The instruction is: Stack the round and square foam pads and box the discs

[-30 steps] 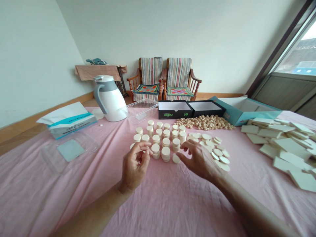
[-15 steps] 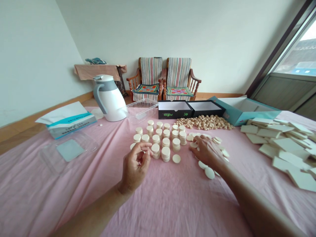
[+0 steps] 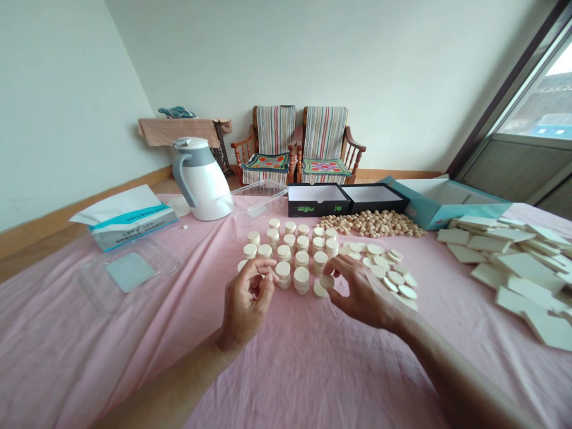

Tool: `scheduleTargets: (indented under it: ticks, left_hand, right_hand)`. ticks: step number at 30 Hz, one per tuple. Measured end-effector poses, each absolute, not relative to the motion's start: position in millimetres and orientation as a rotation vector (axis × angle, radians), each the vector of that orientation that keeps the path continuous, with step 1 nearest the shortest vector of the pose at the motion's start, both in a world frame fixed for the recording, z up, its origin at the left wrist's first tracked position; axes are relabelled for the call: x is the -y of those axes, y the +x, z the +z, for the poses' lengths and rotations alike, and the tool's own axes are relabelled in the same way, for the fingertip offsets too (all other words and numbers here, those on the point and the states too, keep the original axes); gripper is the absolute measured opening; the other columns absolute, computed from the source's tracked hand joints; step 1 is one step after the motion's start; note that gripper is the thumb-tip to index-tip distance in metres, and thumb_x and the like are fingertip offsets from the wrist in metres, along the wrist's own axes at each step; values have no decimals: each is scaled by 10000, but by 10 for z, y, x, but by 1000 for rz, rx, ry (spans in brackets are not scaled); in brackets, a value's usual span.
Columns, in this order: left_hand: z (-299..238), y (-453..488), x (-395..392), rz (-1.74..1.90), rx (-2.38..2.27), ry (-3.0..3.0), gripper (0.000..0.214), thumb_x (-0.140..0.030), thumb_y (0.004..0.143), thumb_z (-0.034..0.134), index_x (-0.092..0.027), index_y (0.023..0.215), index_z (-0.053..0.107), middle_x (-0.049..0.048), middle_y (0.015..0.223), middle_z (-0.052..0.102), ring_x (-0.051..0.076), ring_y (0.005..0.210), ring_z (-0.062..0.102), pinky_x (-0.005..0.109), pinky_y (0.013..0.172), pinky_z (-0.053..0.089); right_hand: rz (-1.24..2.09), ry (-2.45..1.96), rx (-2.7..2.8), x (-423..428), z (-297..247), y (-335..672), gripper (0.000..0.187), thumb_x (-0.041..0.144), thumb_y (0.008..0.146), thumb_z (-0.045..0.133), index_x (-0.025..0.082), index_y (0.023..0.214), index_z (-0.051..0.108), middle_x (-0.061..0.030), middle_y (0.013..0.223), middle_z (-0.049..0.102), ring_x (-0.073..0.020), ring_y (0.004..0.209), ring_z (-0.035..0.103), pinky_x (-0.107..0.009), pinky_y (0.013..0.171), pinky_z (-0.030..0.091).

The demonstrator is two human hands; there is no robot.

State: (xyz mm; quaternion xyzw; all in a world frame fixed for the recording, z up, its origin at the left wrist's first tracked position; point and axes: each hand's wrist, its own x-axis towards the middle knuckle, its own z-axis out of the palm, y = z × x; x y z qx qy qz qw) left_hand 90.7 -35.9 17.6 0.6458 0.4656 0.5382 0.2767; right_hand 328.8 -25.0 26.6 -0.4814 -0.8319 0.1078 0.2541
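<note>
One pale, round, wood-like disc point(image 3: 328, 282) is pinched by the right hand point(image 3: 363, 292) before the black cardboard box point(image 3: 322, 208) bearing illegible green lettering point(image 3: 306, 209). The left hand point(image 3: 245, 298) is loosely curled.

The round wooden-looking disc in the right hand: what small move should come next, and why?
Probably lower the round disc onto the low disc at the front: the right hand holds it close by, and neighbouring discs stand in taller stacks.
</note>
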Motion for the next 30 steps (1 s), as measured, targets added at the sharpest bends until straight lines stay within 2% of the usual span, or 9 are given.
scheduleTargets:
  ticks: [4, 9, 14, 21, 30]
  left_hand:
    - [174, 905, 359, 1434, -1258, 1746, 152, -262, 878, 516, -162, 986, 554, -10, 730, 609, 29, 406, 425, 148, 429, 385]
    - [168, 903, 353, 1438, -1255, 1747, 150, -255, 873, 523, -162, 986, 555, -8, 726, 611, 35, 417, 445, 146, 431, 386]
    - [164, 903, 358, 1438, -1258, 1739, 143, -259, 876, 522, -166, 980, 554, -10, 727, 613, 30, 401, 435, 147, 424, 386]
    - [174, 904, 356, 1447, -1255, 1733, 149, -259, 872, 525, -167, 985, 558, -10, 727, 615, 32, 393, 442, 153, 419, 386]
    - [175, 908, 358, 1443, -1258, 1741, 151, -263, 869, 526, -168, 981, 560, -9, 730, 616, 39, 409, 451, 159, 434, 391]
  right_hand:
    - [276, -1294, 2301, 300, 258, 3202, 213, 114, 721, 536, 199, 917, 538, -42, 898, 596, -187, 844, 540, -313, 758, 397]
    - [243, -1370, 2274, 297, 176, 3141, 229, 206, 783, 556, 196, 1010, 531, -59, 921, 609, -192, 821, 564, -308, 725, 407]
    - [175, -1538, 2248, 352, 144, 3051, 174, 290, 831, 532, 184, 966, 512, -82, 898, 625, -210, 792, 580, -297, 661, 391]
    - [116, -1533, 2278, 373, 91, 2997, 268, 209, 819, 499, 167, 1084, 492, -96, 960, 612, -214, 822, 579, -300, 685, 398]
    - [144, -1436, 2309, 360, 129, 3033, 227, 186, 789, 528, 173, 1015, 528, -85, 934, 611, -190, 786, 566, -288, 675, 403]
